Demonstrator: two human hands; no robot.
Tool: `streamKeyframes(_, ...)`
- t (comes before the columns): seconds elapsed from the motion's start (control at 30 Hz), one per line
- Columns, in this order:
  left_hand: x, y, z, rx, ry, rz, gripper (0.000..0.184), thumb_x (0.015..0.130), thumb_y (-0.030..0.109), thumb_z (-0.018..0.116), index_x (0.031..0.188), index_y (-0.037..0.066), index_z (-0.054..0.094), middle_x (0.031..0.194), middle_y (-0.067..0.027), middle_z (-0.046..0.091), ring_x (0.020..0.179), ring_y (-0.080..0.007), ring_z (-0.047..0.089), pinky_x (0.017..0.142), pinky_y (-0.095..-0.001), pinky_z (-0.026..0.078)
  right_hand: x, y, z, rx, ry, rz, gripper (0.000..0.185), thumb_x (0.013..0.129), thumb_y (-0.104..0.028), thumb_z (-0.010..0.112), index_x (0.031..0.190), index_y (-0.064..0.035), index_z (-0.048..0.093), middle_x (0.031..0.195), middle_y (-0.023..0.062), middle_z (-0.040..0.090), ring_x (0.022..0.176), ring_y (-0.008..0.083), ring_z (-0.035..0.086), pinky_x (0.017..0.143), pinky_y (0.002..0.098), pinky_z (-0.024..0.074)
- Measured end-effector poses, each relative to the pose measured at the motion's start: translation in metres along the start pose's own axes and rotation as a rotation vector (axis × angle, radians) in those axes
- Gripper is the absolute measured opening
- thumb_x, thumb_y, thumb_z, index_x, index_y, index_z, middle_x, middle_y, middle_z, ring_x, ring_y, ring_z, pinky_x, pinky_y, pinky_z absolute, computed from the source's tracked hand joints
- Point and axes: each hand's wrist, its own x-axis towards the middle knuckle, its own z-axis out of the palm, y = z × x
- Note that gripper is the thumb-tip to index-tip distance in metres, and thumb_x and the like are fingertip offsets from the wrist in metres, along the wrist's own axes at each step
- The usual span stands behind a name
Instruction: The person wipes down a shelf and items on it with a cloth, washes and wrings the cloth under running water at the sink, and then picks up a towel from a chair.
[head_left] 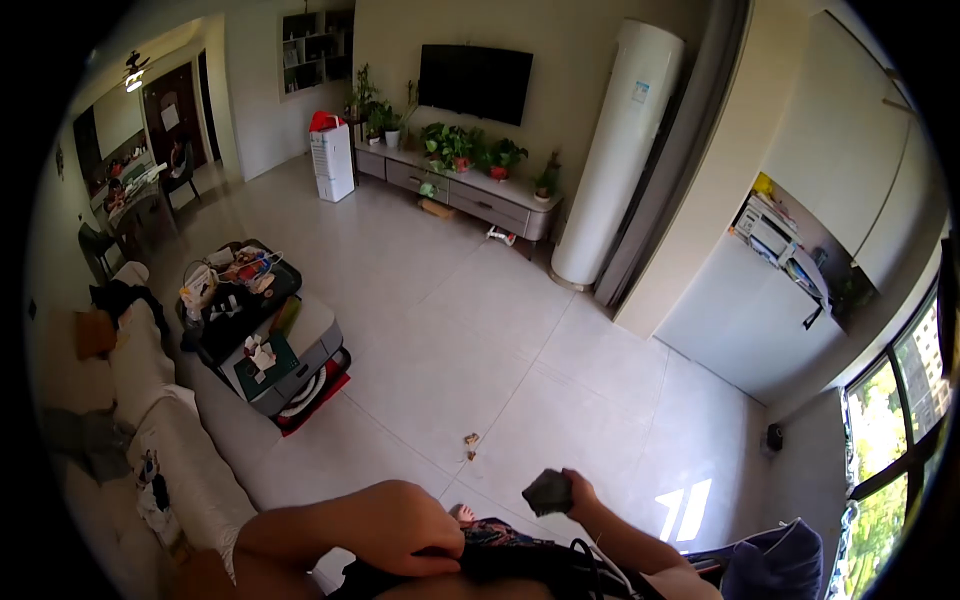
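My right hand (579, 494) reaches out over the floor at lower center. It is closed around a grey-green folded cloth (549, 493), whose free part sticks out to the left of my fingers. My left hand (425, 535) is curled close to my body, against dark patterned clothing (500, 533). Its fingertips are tucked away, so anything in them is hidden. Part of my bare foot (464, 513) shows between the hands. A small light-brown object (471, 446) lies on the tiles ahead of it; its kind is unclear.
To the left stand a cluttered coffee table (322, 335) and a pale sofa (190, 465). A TV cabinet (510, 205) with potted plants lines the far wall, beside a tall white cylindrical unit (620, 150). Blue-purple fabric (775, 565) is at lower right, near the window (885, 440).
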Motion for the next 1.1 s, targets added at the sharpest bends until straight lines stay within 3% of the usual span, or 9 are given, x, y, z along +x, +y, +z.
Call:
streamKeyframes(0.27, 0.021, -0.085, -0.115, -0.828, 0.322, 0.696, 0.018, 0.084, 0.015, 0.056, 0.07, 0.003, 0.052, 0.076, -0.0087, 0.058, 0.068, -0.0256, 0.053, 0.059, -0.0361, 0.04, 0.068, -0.11, 0.141, -0.366, -0.114, -0.231, 0.022, 0.086, -0.029, 0.053, 0.093, -0.0089, 0.056, 0.087, 0.0073, 0.06, 0.079, 0.0199, 0.058, 0.071, 0.0344, 0.0494)
streamKeyframes(0.33, 0.041, -0.109, -0.134, -0.43, -0.2, 0.707, 0.016, 0.082, 0.014, 0.055, 0.07, 0.004, 0.053, 0.079, -0.008, 0.058, 0.069, -0.0256, 0.054, 0.06, -0.0354, 0.041, 0.076, -0.119, 0.17, -0.49, -0.104, -0.309, 0.026, 0.084, -0.032, 0.056, 0.09, -0.0066, 0.059, 0.078, 0.0056, 0.059, 0.07, 0.0153, 0.056, 0.063, 0.0285, 0.0465)
streamKeyframes(0.4, 0.053, -0.148, -0.152, -0.519, -0.467, 0.69, 0.016, 0.08, 0.019, 0.059, 0.071, 0.006, 0.055, 0.079, -0.0063, 0.059, 0.069, -0.0245, 0.055, 0.062, -0.034, 0.042, 0.091, -0.12, 0.189, -0.483, -0.029, -0.365, 0.029, 0.084, -0.034, 0.056, 0.091, -0.0061, 0.059, 0.078, 0.0052, 0.059, 0.07, 0.0147, 0.056, 0.063, 0.0285, 0.046)
streamKeyframes(0.67, 0.073, -0.309, -0.259, -0.544, -0.503, 0.626, 0.019, 0.076, 0.024, 0.067, 0.081, 0.006, 0.066, 0.083, -0.0057, 0.062, 0.065, -0.019, 0.055, 0.059, -0.0286, 0.041, 0.128, -0.076, 0.23, 0.337, 0.357, -0.38, 0.029, 0.084, -0.032, 0.054, 0.098, -0.0068, 0.057, 0.086, 0.008, 0.06, 0.073, 0.0195, 0.058, 0.064, 0.0334, 0.048)
streamKeyframes(0.77, 0.087, -0.388, -0.261, -0.908, -0.08, 0.228, 0.028, 0.083, 0.028, 0.06, 0.092, 0.001, 0.062, 0.084, -0.0077, 0.062, 0.07, -0.0169, 0.057, 0.062, -0.0268, 0.042, 0.11, -0.076, 0.252, 0.57, 0.39, -0.387, 0.029, 0.084, -0.031, 0.054, 0.099, -0.0072, 0.056, 0.087, 0.0086, 0.06, 0.075, 0.0209, 0.06, 0.065, 0.0342, 0.0493)
streamKeyframes(0.87, 0.144, -0.428, -0.221, -0.654, -0.092, -0.114, 0.051, 0.084, 0.036, 0.059, 0.118, 0.0, 0.048, 0.106, -0.0129, 0.056, 0.097, -0.021, 0.054, 0.083, -0.0301, 0.043, 0.082, -0.08, 0.283, 0.69, 0.387, -0.434, 0.028, 0.084, -0.03, 0.055, 0.101, -0.0083, 0.055, 0.09, 0.0088, 0.06, 0.079, 0.0209, 0.061, 0.067, 0.0344, 0.0508)
streamKeyframes(0.93, 0.167, -0.424, -0.173, -0.703, -0.226, 0.028, 0.067, 0.082, 0.038, 0.061, 0.131, 0.002, 0.034, 0.124, -0.017, 0.044, 0.115, -0.0237, 0.042, 0.096, -0.0349, 0.035, 0.068, -0.08, 0.296, 0.77, 0.18, -0.501, 0.027, 0.084, -0.03, 0.056, 0.102, -0.0096, 0.055, 0.09, 0.0088, 0.06, 0.08, 0.02, 0.061, 0.069, 0.0344, 0.0506)
streamKeyframes(1.0, 0.184, -0.433, -0.112, -0.536, -0.336, 0.284, 0.074, 0.079, 0.033, 0.065, 0.137, 0.006, 0.025, 0.131, -0.0175, 0.035, 0.121, -0.0257, 0.035, 0.099, -0.0377, 0.031, 0.062, -0.076, 0.304, 0.762, 0.048, -0.593, 0.029, 0.085, -0.03, 0.055, 0.105, -0.0094, 0.053, 0.095, 0.008, 0.06, 0.085, 0.0187, 0.059, 0.073, 0.0328, 0.0494)
streamKeyframes(1.1, 0.2, -0.371, -0.075, -0.919, -0.248, -0.106, 0.065, 0.078, 0.007, 0.063, 0.134, 0.008, 0.031, 0.123, -0.0114, 0.044, 0.111, -0.0215, 0.045, 0.092, -0.0316, 0.04, 0.027, -0.074, 0.293, 0.686, 0.042, -0.729, 0.035, 0.088, -0.033, 0.052, 0.114, -0.0103, 0.048, 0.109, 0.0069, 0.054, 0.097, 0.0172, 0.053, 0.081, 0.0329, 0.0451)
